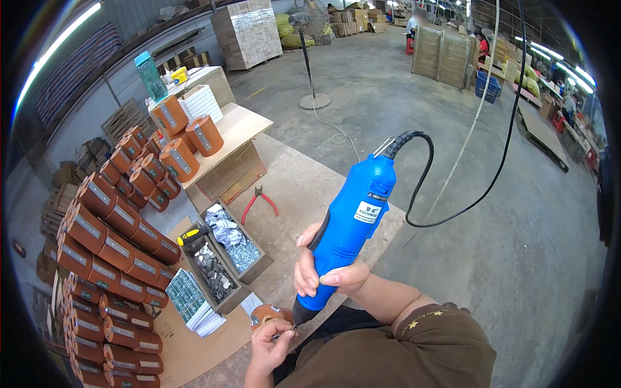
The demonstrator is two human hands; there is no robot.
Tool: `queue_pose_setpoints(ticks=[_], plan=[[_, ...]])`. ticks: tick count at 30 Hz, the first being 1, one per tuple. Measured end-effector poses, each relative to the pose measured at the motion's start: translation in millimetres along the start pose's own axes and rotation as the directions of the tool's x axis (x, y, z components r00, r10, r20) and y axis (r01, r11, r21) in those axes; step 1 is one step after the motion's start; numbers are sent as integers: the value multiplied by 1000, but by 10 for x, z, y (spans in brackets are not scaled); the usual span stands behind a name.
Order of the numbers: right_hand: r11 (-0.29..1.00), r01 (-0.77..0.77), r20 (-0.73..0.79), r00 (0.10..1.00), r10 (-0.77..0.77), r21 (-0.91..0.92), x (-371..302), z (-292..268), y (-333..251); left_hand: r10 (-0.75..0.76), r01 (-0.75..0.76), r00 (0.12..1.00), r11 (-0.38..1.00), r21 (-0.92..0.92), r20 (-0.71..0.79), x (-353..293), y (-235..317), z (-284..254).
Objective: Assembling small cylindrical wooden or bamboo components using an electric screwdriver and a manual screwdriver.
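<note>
A blue electric screwdriver is gripped in my right hand, fingers and thumb wrapped round its body. It tilts with its black nose down, and a black cord leaves its upper end. Below the nose, a brown cylindrical piece rests near the bench edge, partly hidden by my hands. My left hand is at that piece, its thumb and fingertips pinched together beside the screwdriver's tip. Whatever small thing they hold is too small to make out.
Two wooden trays hold loose screws and dark metal parts. Red-handled pliers, a yellow-and-black screwdriver and printed green sheets lie nearby. Stacked brown cylinders fill the left. The cord hangs at right.
</note>
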State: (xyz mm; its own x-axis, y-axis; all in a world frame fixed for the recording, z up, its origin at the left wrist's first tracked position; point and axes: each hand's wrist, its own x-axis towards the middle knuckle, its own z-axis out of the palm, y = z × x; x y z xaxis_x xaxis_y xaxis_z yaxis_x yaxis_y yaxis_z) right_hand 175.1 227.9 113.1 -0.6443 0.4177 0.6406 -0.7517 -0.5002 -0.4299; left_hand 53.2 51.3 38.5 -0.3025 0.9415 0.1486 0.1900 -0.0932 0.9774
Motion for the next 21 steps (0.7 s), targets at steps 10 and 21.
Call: queue_pose_setpoints(ticks=[10,21], plan=[[1000,6,-28,1000,-7,-19,-50,-49,-21,18,-18,999,1000,13,-27,11,-43,54],[1000,-15,-28,999,15,-14,-66,-52,-19,19,-18,999,1000,25,-28,6,-8,74]])
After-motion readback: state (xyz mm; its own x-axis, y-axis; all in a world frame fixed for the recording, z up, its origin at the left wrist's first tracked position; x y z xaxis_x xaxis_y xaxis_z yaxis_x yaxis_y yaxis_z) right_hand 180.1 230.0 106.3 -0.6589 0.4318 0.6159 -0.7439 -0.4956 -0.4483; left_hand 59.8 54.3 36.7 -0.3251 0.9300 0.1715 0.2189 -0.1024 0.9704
